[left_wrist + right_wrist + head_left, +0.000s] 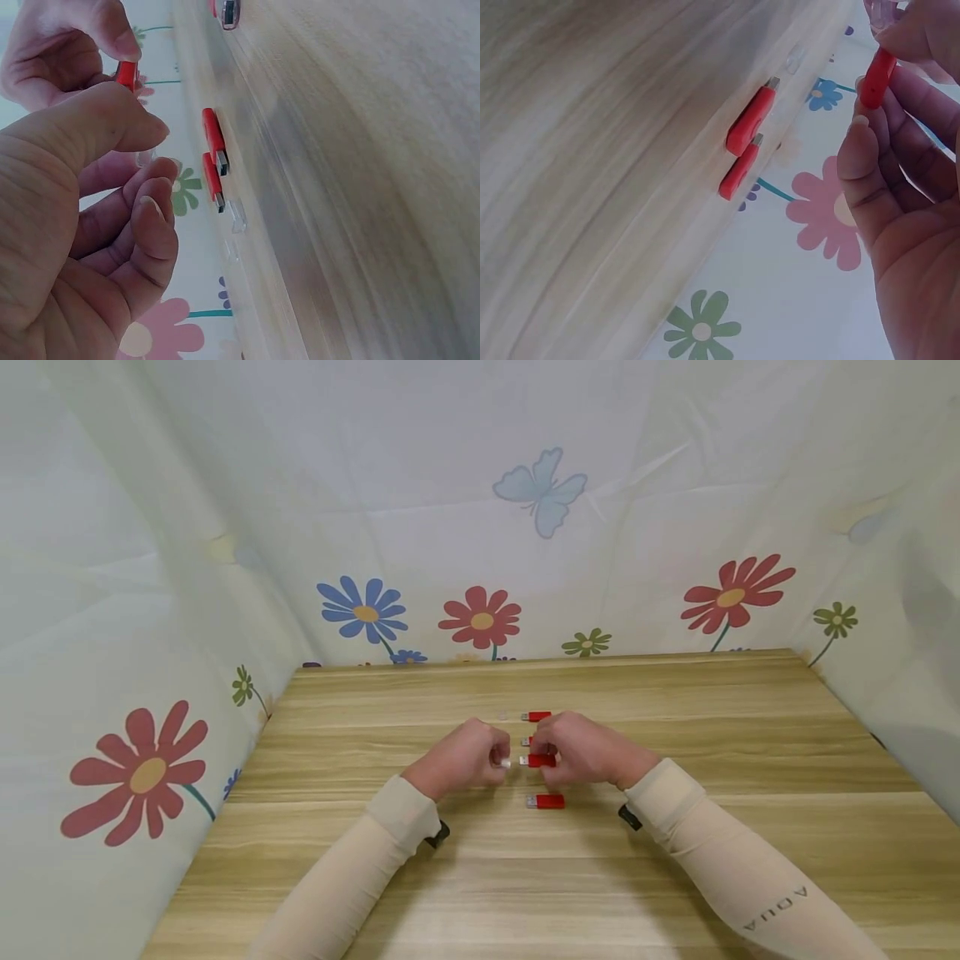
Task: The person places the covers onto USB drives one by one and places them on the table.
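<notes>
The right hand pinches a red USB stick above the surface while the left hand pinches its clear cap, likely needing a straight pull.

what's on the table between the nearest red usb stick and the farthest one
The hands: right hand holds a third red stick, left hand its clear cap; head view.

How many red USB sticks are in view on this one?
4. One red stick is held between the right hand and left hand; one lies nearer the person; one farther back; one shows partly behind the hands. More may be hidden.
</notes>
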The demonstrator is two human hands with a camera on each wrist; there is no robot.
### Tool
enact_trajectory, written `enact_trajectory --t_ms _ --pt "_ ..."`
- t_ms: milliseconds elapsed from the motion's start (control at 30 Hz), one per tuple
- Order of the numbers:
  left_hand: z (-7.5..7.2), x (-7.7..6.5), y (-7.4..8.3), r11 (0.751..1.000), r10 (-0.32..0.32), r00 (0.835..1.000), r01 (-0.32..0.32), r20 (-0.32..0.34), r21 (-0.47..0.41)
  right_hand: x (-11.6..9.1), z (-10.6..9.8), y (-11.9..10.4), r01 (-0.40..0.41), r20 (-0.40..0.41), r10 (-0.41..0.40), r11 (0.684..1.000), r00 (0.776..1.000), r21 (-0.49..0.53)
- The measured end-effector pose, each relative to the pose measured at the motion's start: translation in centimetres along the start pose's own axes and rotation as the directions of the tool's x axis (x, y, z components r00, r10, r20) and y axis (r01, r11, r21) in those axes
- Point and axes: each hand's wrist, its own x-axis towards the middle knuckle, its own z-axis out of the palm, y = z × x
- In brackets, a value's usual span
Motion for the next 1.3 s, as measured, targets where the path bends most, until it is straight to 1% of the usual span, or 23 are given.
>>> enact_trajectory --t_ms 167,333,600,800,933,1167,1300 --pt "-0.1 0.0 0.1 0.999 0.012 1.000 -0.013 -0.023 -0.039 -0.3 -0.1 -0.2 0.044 -0.046 -0.045 0.998 0.998 -0.040" --pt "-0.4 -0.2 0.3 0.997 0.016 0.999 -0.020 -0.048 -0.076 -0.6 -0.4 -0.4 0.056 -0.083 -0.061 0.997 0.995 -0.055" --pt "-0.5 -0.5 0.6 0.995 0.030 0.996 -0.038 -0.086 -0.092 -1.1 -0.6 -0.4 0.062 -0.100 -0.068 0.997 0.993 -0.053" --pt "-0.9 -0.7 1.0 0.994 0.042 0.991 -0.054 -0.124 -0.094 -1.7 -1.1 -0.7 0.064 -0.132 -0.073 0.996 0.989 -0.069" --pt "-1.1 -0.8 1.3 0.993 0.059 0.988 -0.073 -0.143 -0.091 -2.0 -1.3 -0.9 0.078 -0.159 -0.089 0.994 0.983 -0.077" --pt "-1.3 -1.0 1.8 0.988 0.108 0.976 -0.126 -0.187 -0.086 -2.6 -1.9 -1.6 0.093 -0.196 -0.110 0.991 0.974 -0.097" --pt "-1.6 -1.3 2.4 0.987 0.116 0.973 -0.135 -0.201 -0.085 -2.9 -2.0 -1.8 0.114 -0.226 -0.139 0.986 0.964 -0.123"
